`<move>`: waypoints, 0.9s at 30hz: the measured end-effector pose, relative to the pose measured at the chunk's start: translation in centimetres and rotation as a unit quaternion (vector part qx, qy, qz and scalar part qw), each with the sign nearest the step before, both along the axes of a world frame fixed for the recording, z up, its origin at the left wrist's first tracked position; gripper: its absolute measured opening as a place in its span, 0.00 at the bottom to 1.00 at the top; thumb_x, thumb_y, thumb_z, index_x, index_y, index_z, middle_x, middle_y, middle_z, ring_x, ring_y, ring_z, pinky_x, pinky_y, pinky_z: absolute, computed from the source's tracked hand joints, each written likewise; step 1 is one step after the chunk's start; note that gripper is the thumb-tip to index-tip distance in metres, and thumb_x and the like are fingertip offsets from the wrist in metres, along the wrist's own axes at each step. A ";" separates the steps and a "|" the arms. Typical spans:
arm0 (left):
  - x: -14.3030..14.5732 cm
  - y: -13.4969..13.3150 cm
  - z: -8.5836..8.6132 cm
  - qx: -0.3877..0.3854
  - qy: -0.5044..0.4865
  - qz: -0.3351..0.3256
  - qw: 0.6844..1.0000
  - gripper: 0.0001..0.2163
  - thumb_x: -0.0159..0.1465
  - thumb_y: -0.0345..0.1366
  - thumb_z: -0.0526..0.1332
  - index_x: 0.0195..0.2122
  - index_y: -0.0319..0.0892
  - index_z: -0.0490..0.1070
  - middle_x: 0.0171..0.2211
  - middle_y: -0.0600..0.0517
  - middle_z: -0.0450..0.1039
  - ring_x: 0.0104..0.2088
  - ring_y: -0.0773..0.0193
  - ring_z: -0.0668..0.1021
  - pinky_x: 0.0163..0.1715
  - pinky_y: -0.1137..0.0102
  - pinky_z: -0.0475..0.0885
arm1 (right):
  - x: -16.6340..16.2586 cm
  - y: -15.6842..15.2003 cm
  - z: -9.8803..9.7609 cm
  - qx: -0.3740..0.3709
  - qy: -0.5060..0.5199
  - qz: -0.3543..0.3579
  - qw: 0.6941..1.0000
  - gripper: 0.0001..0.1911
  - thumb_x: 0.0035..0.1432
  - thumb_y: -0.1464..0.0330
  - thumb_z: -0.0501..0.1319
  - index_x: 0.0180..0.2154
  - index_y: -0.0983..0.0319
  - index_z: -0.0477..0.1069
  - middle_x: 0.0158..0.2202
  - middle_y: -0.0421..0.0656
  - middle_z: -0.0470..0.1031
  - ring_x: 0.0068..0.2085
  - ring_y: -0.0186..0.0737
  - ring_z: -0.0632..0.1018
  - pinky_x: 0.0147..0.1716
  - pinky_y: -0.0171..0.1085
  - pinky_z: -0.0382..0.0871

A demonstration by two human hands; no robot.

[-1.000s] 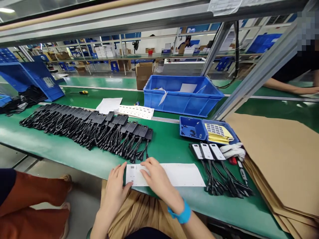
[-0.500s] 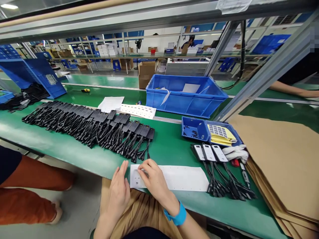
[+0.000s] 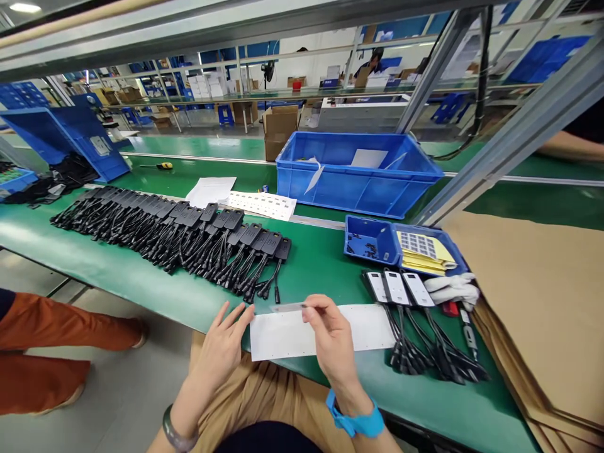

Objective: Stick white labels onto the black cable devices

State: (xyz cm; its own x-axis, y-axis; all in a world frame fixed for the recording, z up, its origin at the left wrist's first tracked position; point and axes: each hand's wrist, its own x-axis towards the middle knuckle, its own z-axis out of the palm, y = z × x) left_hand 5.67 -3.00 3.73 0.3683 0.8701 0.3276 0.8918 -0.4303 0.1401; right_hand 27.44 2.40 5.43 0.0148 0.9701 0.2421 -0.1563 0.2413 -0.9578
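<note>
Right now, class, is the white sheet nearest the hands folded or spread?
Spread: the white sheet lies flat along the green bench, a long strip, though the right hand hides part.

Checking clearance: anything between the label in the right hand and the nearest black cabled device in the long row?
Only that black device's own cable: its plug ends just beyond the label in the right hand. Nothing else visible; the left hand is off to the side.
</note>
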 end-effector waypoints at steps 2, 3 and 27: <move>0.9 1.2 1.4 0.016 0.000 0.008 1.000 0.24 0.62 0.19 0.43 0.58 0.36 0.61 0.52 0.44 0.73 0.56 0.53 0.71 0.58 0.53 0.64 | 1.4 0.2 -0.4 -0.042 0.094 -0.018 0.995 0.06 0.61 0.62 0.60 0.37 0.57 0.70 0.35 0.40 0.68 0.31 0.35 0.70 0.32 0.37 0.66; 1.7 2.2 2.1 0.018 -0.007 0.023 1.000 0.22 0.63 0.20 0.44 0.56 0.36 0.64 0.51 0.44 0.73 0.54 0.53 0.73 0.55 0.56 0.67 | 2.1 0.3 -0.6 -0.055 0.130 -0.027 0.990 0.06 0.61 0.62 0.61 0.37 0.57 0.69 0.36 0.40 0.67 0.30 0.34 0.69 0.32 0.37 0.66; 7.6 3.6 5.9 -0.437 -0.760 -0.010 0.481 0.29 0.50 0.36 0.73 0.53 0.40 0.68 0.30 0.55 0.69 0.27 0.71 0.72 0.30 0.74 0.71 | 5.2 -1.2 3.2 -0.042 0.198 -0.006 0.979 0.13 0.59 0.54 0.58 0.35 0.55 0.63 0.31 0.39 0.59 0.30 0.37 0.66 0.21 0.32 0.64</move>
